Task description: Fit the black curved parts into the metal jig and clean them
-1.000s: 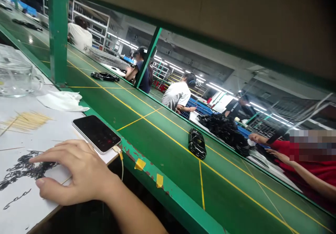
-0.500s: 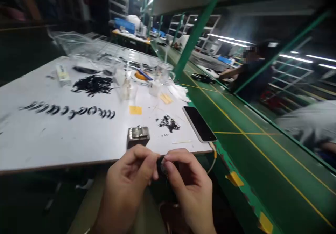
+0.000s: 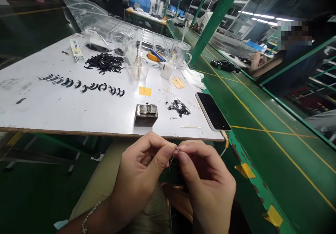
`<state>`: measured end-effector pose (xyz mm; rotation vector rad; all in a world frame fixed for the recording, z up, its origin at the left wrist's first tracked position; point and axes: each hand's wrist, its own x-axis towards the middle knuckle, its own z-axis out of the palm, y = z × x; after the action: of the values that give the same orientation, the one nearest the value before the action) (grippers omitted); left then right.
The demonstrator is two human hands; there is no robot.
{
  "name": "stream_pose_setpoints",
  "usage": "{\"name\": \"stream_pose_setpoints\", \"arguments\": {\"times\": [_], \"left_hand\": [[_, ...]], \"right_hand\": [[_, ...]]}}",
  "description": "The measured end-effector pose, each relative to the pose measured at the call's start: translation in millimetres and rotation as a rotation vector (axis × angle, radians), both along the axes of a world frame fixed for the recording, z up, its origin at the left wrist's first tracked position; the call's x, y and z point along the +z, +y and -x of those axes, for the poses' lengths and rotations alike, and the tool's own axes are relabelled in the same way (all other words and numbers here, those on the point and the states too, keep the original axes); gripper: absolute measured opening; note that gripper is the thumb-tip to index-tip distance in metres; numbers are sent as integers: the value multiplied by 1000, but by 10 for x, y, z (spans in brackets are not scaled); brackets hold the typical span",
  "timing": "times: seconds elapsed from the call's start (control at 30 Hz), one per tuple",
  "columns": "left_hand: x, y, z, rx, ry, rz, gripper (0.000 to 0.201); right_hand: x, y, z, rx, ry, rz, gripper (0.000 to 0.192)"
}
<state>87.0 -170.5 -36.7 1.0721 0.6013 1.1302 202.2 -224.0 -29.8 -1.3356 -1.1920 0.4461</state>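
Observation:
My left hand (image 3: pixel 149 167) and my right hand (image 3: pixel 207 174) meet in front of the table's near edge. Each pinches thumb against forefinger, the fingertips nearly touching. Something very small and dark shows between them, with a thin thread-like strand hanging below; its kind I cannot make out. Just beyond the hands, a metal block (image 3: pixel 146 115) stands on the table with a small dark curved part on its top. To its right lie a scatter of tiny black pieces (image 3: pixel 179 107) and a cotton swab (image 3: pixel 191 127).
On the white table (image 3: pixel 65 111) are a row of black curved parts (image 3: pixel 77 84), a heap of black parts (image 3: pixel 104 63), a small bottle (image 3: pixel 167 69), toothpicks (image 3: pixel 177 82), a glass mug (image 3: pixel 180 54) and a phone (image 3: pixel 213 112). A co-worker (image 3: pixel 286 55) sits across the green belt (image 3: pixel 252 139).
The view has shifted, so the table sits higher and the picture is sharper. Both hands stay pinched together, fingertips now closer to each other.

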Motion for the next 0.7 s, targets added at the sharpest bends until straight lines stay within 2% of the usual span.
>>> {"name": "stream_pose_setpoints", "arguments": {"times": [0.13,0.43,0.7], "left_hand": [[-16,-18,-7,7,17,-24,12],[-11,-10,32,-86,34,21,15],[-44,-11,45,-66,63,24,15]], "right_hand": [[23,-49,-21,-2,-53,22,18],[74,-86,-36,56,61,161,10],[53,-70,34,26,-69,117,14]]}}
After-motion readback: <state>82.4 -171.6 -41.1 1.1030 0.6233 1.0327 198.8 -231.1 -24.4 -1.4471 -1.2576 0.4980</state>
